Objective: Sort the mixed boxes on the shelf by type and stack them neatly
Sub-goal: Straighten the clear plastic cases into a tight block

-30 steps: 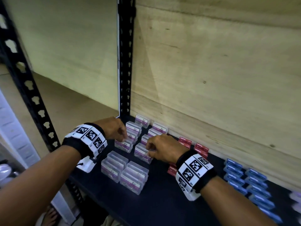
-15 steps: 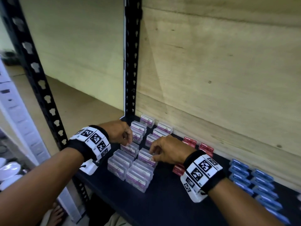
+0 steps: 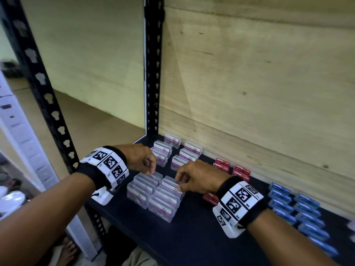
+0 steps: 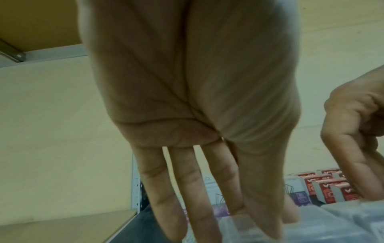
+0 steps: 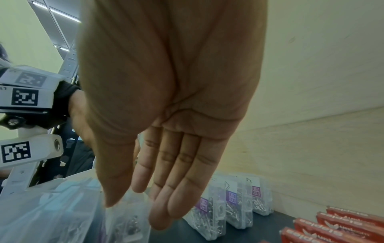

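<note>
Both hands reach straight, loose fingers down onto the clear plastic paper-clip boxes (image 3: pixel 155 191) at the front of the black shelf (image 3: pixel 192 237): left hand (image 3: pixel 143 159), right hand (image 3: pixel 196 179). A hard push could topple the rows.

— What's on your shelf (image 3: pixel 192 237)?

— A black board. Under your fingertips stand two rows of clear boxes (image 3: pixel 153 196). Beyond your hands, more clear boxes (image 3: pixel 178 150) line up toward the wooden back.

— And past your right hand?

— Red boxes (image 3: pixel 241 170) just behind it, then two rows of blue boxes (image 3: pixel 295 210) farther right.
</note>
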Tool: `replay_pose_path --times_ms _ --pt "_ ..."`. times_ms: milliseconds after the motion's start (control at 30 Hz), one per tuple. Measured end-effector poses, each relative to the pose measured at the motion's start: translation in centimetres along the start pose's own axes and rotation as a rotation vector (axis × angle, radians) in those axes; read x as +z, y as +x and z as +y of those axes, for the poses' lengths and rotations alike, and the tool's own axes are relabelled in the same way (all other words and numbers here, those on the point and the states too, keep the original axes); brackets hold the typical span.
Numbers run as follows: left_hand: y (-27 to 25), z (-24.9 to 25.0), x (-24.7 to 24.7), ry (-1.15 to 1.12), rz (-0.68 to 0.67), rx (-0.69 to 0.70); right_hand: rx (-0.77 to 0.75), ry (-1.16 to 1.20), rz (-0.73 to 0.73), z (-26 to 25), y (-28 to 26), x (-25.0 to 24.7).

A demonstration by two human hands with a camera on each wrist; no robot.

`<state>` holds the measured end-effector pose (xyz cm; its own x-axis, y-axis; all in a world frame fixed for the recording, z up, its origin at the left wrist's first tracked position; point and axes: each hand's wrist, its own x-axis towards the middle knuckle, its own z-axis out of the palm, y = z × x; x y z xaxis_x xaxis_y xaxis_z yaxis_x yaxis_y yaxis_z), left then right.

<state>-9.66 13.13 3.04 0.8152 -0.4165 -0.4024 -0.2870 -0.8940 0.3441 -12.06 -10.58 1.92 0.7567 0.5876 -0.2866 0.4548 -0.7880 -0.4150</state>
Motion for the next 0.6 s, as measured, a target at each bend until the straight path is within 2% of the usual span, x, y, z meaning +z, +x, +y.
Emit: replay_pose_path --times_ms 167,367,600 --pt "-0.3 0.6 0.1 0.06 -0.018 -0.005 0.006 0.0 -0.018 -0.3 -0.3 0.0" --pt "0.1 0.0 0.5 0.023 -0.026 0.039 0.007 -0.001 -0.017 -0.3 -0.3 -0.1" --pt "-0.8 -0.5 0.4 -0.169 -0.051 -0.055 0.019 0.002 -0.023 -0.4 -0.7 -0.3"
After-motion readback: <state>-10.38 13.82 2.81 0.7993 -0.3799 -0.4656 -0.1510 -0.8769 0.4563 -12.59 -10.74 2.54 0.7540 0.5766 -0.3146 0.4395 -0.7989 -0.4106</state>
